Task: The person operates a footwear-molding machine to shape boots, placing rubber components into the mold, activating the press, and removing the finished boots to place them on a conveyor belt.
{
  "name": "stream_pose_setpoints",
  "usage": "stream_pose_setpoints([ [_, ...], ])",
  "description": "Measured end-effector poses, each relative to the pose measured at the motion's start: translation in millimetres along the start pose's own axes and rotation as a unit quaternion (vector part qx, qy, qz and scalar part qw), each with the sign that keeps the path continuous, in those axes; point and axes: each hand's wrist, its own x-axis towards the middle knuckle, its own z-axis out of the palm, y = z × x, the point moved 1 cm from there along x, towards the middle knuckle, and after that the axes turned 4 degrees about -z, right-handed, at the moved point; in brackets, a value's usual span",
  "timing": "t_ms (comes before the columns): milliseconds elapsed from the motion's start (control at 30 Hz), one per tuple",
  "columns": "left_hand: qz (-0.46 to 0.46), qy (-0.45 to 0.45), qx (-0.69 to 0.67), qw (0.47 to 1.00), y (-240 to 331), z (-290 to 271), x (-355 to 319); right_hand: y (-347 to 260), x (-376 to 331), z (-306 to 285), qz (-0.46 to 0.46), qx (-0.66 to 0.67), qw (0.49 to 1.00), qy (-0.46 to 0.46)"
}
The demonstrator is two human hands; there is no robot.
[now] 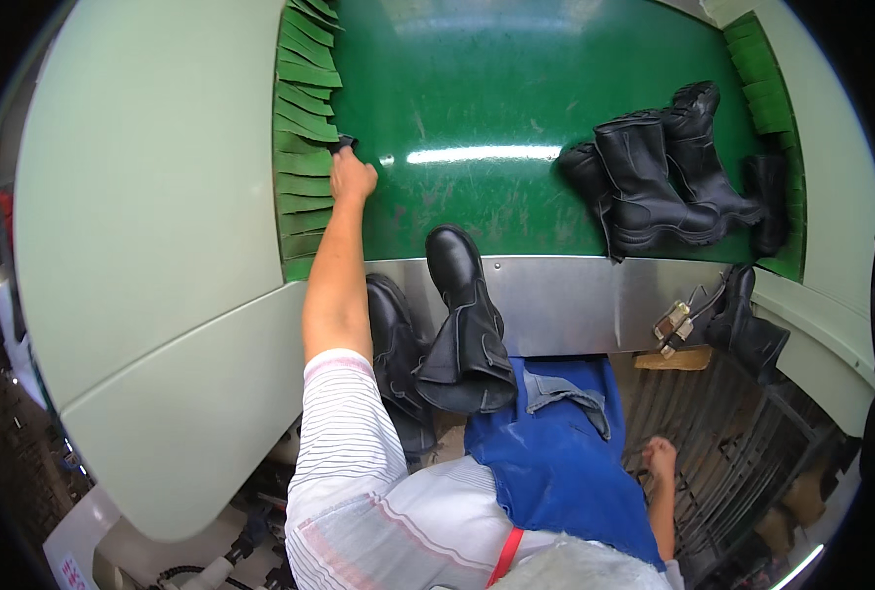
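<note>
My left arm stretches out to the green strip curtain on the left. At the strips, my left hand is closed on a dark piece, mostly hidden, so its kind cannot be made out. Nearer me, a black boot leans over the metal edge, its shaft opening toward me. Left of it, partly behind my sleeve, is another black boot. Low on the right, beside my blue apron, hangs my right hand, fingers curled in with nothing visible in them.
On the green surface, several black boots lie grouped at the right. Another black boot is at the lower right corner, near a metal fitting with wires. Pale green panels flank both sides. A barred rack stands below.
</note>
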Motion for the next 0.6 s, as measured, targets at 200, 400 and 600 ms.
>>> stream_pose_setpoints([
  [200,0.005,0.108,0.12,0.987,-13.2,1.8,53.2,29.4,-91.2,34.3,0.12,0.003,0.99,0.069],
  [400,0.064,0.085,0.145,0.984,-57.1,9.2,88.6,109.6,-89.7,18.9,0.072,-0.018,0.997,-0.03],
  [600,0.149,0.036,0.044,0.987,-6.8,-78.8,75.3,15.3,-69.8,73.4,0.075,-0.011,0.995,-0.06],
])
